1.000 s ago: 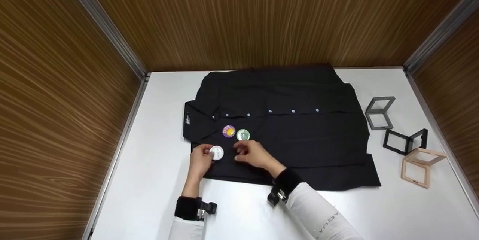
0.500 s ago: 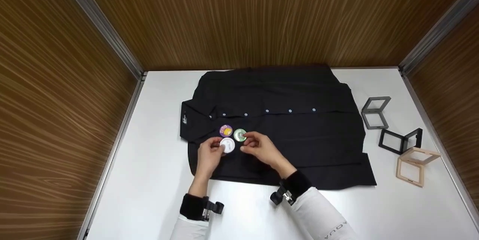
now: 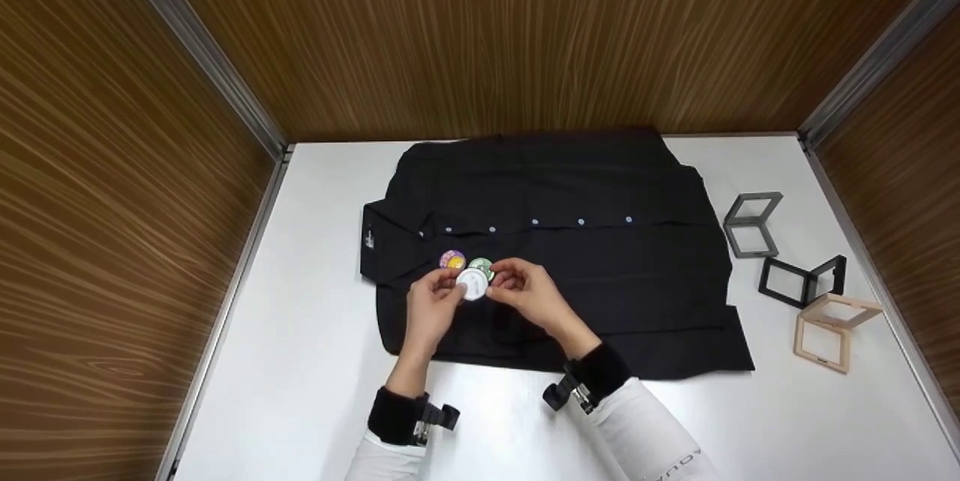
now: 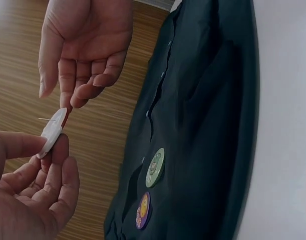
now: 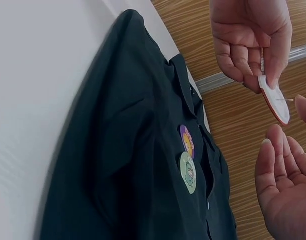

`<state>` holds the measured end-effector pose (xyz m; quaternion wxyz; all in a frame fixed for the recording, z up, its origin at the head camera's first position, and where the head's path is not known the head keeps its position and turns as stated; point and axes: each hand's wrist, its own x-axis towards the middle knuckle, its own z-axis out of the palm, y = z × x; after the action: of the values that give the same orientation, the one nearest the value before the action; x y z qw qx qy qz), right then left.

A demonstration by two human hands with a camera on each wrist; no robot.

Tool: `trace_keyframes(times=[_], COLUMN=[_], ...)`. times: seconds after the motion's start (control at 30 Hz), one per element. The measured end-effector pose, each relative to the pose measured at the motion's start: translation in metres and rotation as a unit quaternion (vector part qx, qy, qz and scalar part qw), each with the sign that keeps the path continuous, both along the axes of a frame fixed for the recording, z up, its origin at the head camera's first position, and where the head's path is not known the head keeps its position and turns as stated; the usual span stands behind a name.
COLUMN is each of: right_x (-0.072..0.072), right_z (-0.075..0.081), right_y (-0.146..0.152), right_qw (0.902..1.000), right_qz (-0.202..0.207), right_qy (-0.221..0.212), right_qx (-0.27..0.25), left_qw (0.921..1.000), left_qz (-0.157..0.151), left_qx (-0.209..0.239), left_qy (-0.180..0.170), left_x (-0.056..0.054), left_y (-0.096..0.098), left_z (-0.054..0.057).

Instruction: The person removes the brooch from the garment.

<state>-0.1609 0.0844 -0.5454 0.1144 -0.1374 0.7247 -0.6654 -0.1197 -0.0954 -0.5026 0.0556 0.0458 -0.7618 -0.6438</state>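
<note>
- the left hand (image 3: 431, 307) pinches the white badge (image 3: 472, 284) by its rim, open pin (image 5: 284, 100) jutting from its back.
- the right hand (image 3: 531, 296), fingers loosely bent, seems to hold nothing; contact is unclear.
- the badge is above the black shirt (image 3: 615, 278), nearer the table's (image 3: 300, 316) left edge than its right.
- best keep the right thumb clear of the pin's tip.

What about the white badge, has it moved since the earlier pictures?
Yes: in the head view, the white badge moved right and somewhat up the picture, judged against the black shirt.
</note>
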Motion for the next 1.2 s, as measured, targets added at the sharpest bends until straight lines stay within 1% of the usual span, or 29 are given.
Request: trace_keyframes(times=[0.2,0.37,0.57,0.77,1.03,1.2], right_x=[0.010,0.011,0.010,0.009,0.009,0.009], right_z=[0.025,0.026,0.025,0.025,0.025,0.025], right_y=[-0.002,-0.004,-0.006,-0.008,-0.011,-0.011], right_qw=[0.9999,0.9998,0.9997,0.9994,0.9996,0.9995], right_qz=[-0.005,-0.014,-0.022,-0.030,-0.027,-0.030], right_qy=[0.000,0.000,0.000,-0.004,0.002,-0.004], right_qx=[-0.010,-0.016,-0.013,-0.015,-0.004,-0.004], left_qw=[0.9999,0.9999,0.9997,0.9999,0.9999,0.9999], left_qz=[0.009,0.009,0.020,0.012,0.012,0.010], left_qx=[-0.006,0.006,-0.008,0.000,-0.005,-0.005], left_qy=[0.010,0.009,0.010,0.007,0.010,0.012], left_x=[0.001,0.001,0.001,0.002,0.003,0.003], left_y=[0.002,0.004,0.007,0.007,0.006,0.006], left_z=[0.000,-0.001,-0.001,-0.002,-0.004,-0.005])
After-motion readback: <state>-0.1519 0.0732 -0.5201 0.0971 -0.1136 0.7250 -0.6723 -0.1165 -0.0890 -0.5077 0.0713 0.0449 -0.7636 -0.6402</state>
